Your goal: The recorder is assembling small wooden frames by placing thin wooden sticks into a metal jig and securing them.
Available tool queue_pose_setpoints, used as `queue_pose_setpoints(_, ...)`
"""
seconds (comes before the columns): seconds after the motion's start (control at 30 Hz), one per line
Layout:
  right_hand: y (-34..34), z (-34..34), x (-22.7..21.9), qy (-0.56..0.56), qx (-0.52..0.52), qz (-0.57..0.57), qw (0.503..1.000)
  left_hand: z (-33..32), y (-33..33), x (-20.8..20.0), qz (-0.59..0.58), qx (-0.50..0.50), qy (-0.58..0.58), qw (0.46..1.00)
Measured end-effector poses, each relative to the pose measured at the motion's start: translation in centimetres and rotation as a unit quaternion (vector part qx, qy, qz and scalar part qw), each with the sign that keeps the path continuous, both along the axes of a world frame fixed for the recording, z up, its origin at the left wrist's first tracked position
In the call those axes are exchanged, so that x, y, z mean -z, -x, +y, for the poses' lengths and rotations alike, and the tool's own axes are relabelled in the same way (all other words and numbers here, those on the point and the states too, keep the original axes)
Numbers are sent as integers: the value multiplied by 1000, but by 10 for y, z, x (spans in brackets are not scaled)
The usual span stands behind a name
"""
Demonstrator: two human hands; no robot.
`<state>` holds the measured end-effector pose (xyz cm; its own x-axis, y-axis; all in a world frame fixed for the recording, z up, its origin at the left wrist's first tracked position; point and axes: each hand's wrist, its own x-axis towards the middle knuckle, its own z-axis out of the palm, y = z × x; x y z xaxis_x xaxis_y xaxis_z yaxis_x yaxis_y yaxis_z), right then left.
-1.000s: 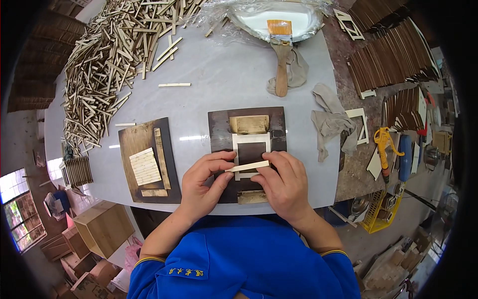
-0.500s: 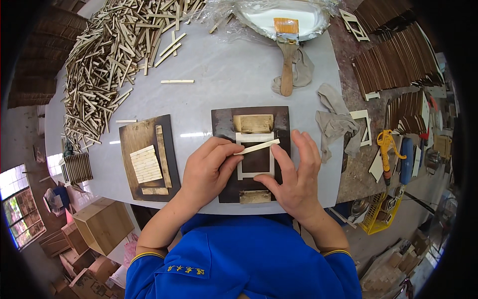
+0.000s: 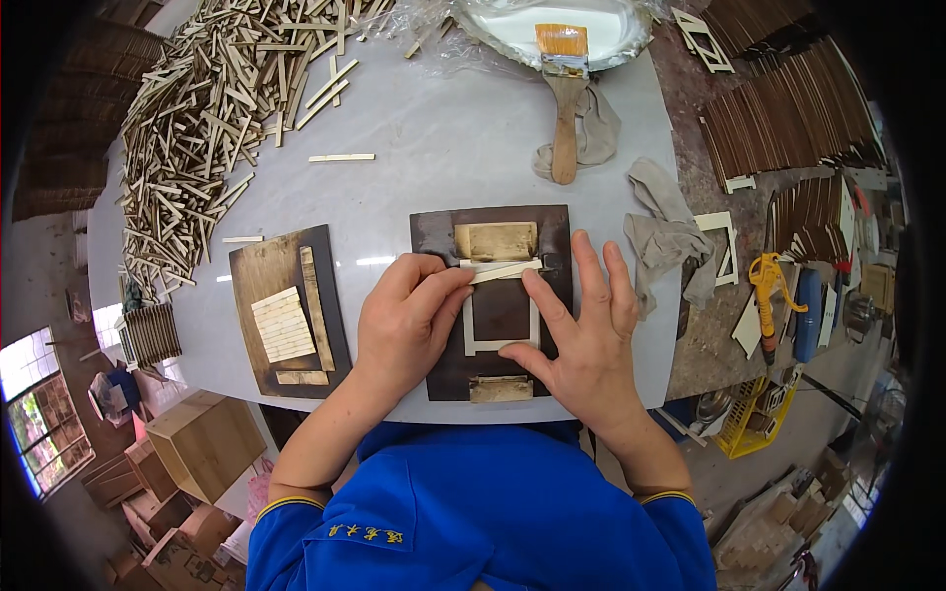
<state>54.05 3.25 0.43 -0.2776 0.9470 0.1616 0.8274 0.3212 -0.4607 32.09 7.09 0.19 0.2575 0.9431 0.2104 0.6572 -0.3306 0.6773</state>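
Note:
My left hand pinches the left end of a short pale wooden strip. The strip lies slightly tilted along the top bar of a pale rectangular frame. This frame rests on a dark board that has a blotched wooden block above it and a smaller block below. With fingers spread, my right hand touches the strip's right end with its index finger. Its thumb is at the frame's lower right corner.
On the left lies a second board with a panel of pale strips. A heap of loose strips covers the far left. At the back, a brush lies against a tub of white paste. Rags and a yellow glue gun are at right.
Both hands have shifted slightly away from me, bringing the strip up against the frame's top bar and closer to level. The right fingers have stretched out further.

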Motion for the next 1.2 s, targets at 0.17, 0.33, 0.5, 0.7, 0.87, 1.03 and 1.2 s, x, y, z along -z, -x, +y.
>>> queue_pose_setpoints(0.17,0,1,-1,9,4,-13,1000,3,-1,1,9,2,2,1000)
queue_pose_setpoints(0.33,0,0,0,17,10,-14,1000,3,-5,0,16,-5,-6,1000)
queue_pose_setpoints(0.5,0,0,0,35,12,-7,999,-3,-8,-9,42,0,-5,999)
queue_pose_setpoints(0.7,0,0,2,43,14,10,999,-11,-10,-4,89,37,4,995)
queue_pose_setpoints(0.87,0,2,-2,49,12,6,999,-14,-11,-1,175,43,-25,983)
queue_pose_setpoints(1.03,-1,4,-4,52,1,-1,999,-16,-10,-1,228,48,-47,971)
queue_pose_setpoints(1.2,1,6,-5,29,-10,-5,1000,-18,-11,5,204,36,-62,976)
